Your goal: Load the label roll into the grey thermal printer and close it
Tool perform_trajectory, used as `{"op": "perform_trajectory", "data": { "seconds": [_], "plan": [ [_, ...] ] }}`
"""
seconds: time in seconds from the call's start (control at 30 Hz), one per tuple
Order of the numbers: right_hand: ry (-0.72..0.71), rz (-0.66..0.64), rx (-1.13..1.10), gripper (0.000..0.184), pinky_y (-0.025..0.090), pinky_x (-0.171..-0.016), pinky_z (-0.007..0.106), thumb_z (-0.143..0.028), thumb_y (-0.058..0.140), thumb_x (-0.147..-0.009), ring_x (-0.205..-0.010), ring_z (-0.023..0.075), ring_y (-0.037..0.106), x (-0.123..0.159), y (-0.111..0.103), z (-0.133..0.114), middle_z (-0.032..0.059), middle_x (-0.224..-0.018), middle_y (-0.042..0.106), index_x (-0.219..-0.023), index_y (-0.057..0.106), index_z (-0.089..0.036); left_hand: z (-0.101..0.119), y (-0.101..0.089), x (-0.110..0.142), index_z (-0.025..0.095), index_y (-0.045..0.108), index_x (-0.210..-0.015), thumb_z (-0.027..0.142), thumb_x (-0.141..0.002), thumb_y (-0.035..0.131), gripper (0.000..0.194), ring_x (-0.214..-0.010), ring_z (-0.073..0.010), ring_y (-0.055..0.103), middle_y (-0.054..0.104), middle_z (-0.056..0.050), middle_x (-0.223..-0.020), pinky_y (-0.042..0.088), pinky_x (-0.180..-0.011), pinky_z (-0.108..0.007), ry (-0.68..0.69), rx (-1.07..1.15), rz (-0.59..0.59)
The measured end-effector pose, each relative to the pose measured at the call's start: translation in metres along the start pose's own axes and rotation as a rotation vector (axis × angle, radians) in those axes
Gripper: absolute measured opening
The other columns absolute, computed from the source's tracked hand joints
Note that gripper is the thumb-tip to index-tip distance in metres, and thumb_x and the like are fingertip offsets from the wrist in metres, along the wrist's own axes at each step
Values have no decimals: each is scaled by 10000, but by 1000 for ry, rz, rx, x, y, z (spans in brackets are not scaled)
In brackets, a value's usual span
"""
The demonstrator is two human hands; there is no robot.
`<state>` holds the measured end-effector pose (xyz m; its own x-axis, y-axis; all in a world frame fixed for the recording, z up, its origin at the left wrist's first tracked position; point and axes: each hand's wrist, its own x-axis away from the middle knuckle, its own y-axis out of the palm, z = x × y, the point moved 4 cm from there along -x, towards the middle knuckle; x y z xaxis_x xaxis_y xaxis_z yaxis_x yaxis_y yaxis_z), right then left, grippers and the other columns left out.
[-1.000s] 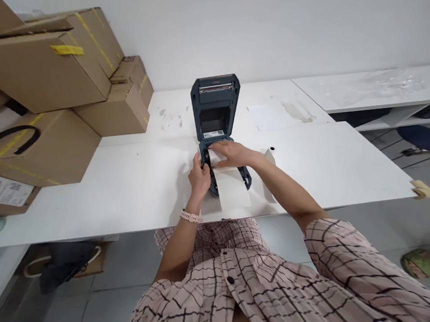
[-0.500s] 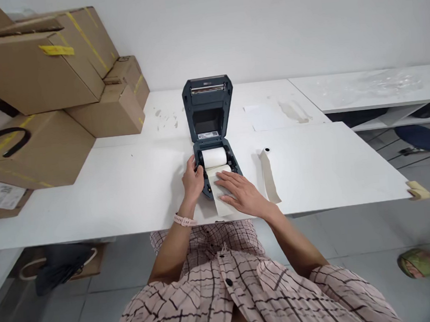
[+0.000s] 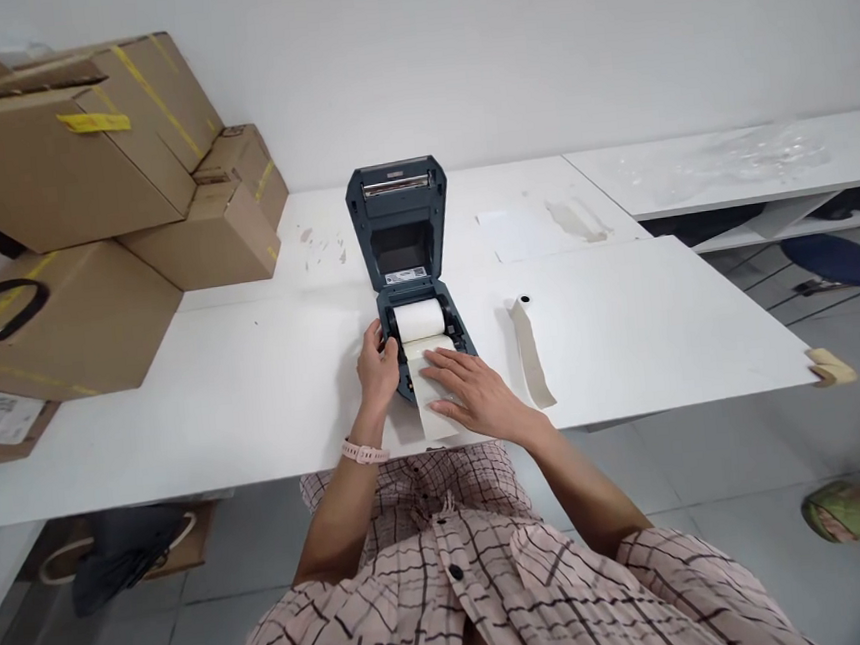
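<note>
A dark grey label printer (image 3: 400,227) stands on the white table with its lid raised. A white paper roll (image 3: 420,319) sits inside, and its paper strip (image 3: 432,418) runs forward over the front of the printer. My left hand (image 3: 378,369) grips the printer's left side, the thumb on its upper edge. My right hand (image 3: 473,391) lies flat across the strip, fingers stretched out and pointing left. To the right, a small black-cored roll with a loose curling paper tail (image 3: 530,354) lies on the table.
Stacked cardboard boxes (image 3: 154,261) fill the left end of the white table (image 3: 628,345). A foam guard (image 3: 831,366) covers the front right corner. Clear plastic wrap (image 3: 754,159) lies on the back right table. A blue stool (image 3: 835,260) and another person's foot (image 3: 842,510) are at the right.
The whole view has shifted slightly. My right hand stays on the paper strip with its fingers a little more spread; my left hand still holds the printer's side.
</note>
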<state>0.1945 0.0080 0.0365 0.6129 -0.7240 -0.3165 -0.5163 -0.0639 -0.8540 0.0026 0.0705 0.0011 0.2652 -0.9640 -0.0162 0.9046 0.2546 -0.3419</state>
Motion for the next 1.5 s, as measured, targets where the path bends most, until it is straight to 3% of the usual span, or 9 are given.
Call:
{"op": "perform_trajectory", "data": {
  "seconds": [0.13,0.27,0.4,0.57,0.67,0.77,1.03,1.2,1.5],
  "plan": [
    [-12,-27,-17,549,445,-1197,589,-530,527,-1035,-1529,321,428,0,2,2,123,-1642,457,-1502,531,-243,3,0,4,210,445,-1528,365,-991,521,564,-1452,-271,528,544,-148,-1571,450,-1191,-437,-11,40,-2],
    [-20,-76,-49,642,393,-1230,606,-568,548,-1014,-1569,331,353,4,1,2,136,-1678,390,-1552,476,-225,4,3,31,250,192,-1649,560,-976,551,823,-1601,-288,288,200,-132,-1758,385,-1249,-427,-123,119,-28],
    [-42,-83,-240,562,408,-1230,592,-561,555,-1014,-1525,314,437,-8,-31,16,69,-1657,445,-1525,516,-330,-2,10,70,333,127,-1660,671,-880,646,996,-1605,-345,261,158,-90,-1772,468,-1195,-443,-202,141,-118],
    [103,422,-467,610,230,-1324,515,-650,480,-1022,-1599,274,286,-108,-114,75,-11,-1689,385,-1556,430,-360,-7,10,92,308,131,-1665,609,-905,660,973,-1524,-295,441,324,-106,-1719,507,-1164,-384,-174,207,-159],
    [233,378,-718,679,206,-1317,438,-678,296,-1066,-1614,231,229,-189,-127,108,12,-1734,266,-1608,301,-270,-3,7,94,288,169,-1661,541,-923,669,927,-1501,-282,473,383,-109,-1690,513,-1156,-365,-164,224,-164],
    [247,290,-820,767,228,-1290,479,-708,116,-1056,-1524,239,384,-227,-124,117,71,-1602,440,-1527,390,-169,2,3,97,264,221,-1652,467,-916,699,901,-1488,-285,489,433,-120,-1659,516,-1150,-365,-179,267,-179],
    [150,436,-552,511,368,-1232,510,-690,278,-1042,-1498,263,419,-93,-84,50,22,-1498,534,-1326,499,-327,-9,-2,101,284,178,-1665,538,-885,717,982,-1535,-305,420,355,-123,-1703,498,-1164,-374,-148,315,-259],
    [231,418,-601,383,369,-1228,503,-588,407,-1031,-1538,263,378,-21,-29,30,48,-1611,447,-1318,510,-357,-10,-14,97,296,115,-1675,686,-957,488,898,-1624,-279,218,139,-90,-1775,363,-1265,-402,-193,326,-107],
    [494,377,-1059,992,226,-1321,514,-583,788,-790,-1628,289,192,-5,12,55,38,-1747,239,-1613,280,-362,11,2,69,288,170,-1668,630,-829,737,1068,-1594,-326,297,238,-100,-1751,403,-1248,-426,-225,470,-79]
  ]
}}
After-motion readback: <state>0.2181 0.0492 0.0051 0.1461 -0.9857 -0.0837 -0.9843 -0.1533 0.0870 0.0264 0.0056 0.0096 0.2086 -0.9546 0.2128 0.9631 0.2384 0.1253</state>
